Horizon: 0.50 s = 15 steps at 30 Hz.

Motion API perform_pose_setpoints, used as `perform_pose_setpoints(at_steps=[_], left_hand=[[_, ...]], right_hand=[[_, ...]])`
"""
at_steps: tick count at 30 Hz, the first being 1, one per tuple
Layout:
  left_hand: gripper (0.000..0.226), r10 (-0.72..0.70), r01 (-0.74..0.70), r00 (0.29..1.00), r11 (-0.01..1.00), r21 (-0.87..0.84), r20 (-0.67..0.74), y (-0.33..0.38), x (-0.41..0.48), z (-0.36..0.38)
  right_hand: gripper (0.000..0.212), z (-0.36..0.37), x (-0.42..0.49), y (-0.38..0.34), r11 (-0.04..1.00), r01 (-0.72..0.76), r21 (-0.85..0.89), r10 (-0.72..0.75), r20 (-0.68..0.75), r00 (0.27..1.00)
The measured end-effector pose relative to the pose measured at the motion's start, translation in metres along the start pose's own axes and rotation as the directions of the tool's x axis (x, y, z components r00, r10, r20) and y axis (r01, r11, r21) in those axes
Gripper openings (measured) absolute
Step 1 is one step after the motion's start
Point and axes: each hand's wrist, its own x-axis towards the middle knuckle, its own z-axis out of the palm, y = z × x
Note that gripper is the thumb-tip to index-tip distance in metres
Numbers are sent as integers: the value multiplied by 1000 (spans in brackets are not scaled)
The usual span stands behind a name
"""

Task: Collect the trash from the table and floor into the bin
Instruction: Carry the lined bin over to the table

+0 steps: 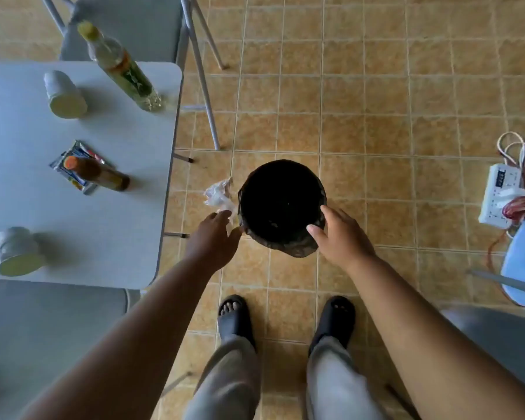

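A round bin (297, 251) with a black liner stands on the tiled floor in front of my feet. A crumpled clear plastic wrapper (217, 194) lies on the floor against the bin's left side. My left hand (214, 239) is just left of the bin with its fingers apart; the fingertips touch the wrapper's near end and the thumb is by the rim. My right hand (340, 234) rests spread on the bin's near right rim. On the white table (103, 231) are two tipped cups (64, 97) (17, 253), a small brown bottle (99, 174) on a foil packet (70, 169), and a tall yellow-capped bottle (122, 69).
Grey folding chairs stand behind the table (128, 22) and at its near side (43, 328). A white power strip (497, 198) with tangled cables lies on the floor at right, beside a light blue stool (522, 259). My feet in black slippers (235, 316) are close behind the bin.
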Motion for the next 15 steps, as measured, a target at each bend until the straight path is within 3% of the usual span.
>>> perform_pose_setpoints(at_steps=[4,10,15], left_hand=[[53,-74,74,997,997,-14,6,-29,51,52],[54,-127,127,992,992,23,26,-73,137,135],[51,-141,142,990,990,-10,22,-90,181,183]], right_hand=[[61,44,57,35,997,-79,-8,79,-7,997],[50,111,137,90,983,-185,-18,181,-127,975],[52,149,179,122,967,-254,-11,247,-198,949]])
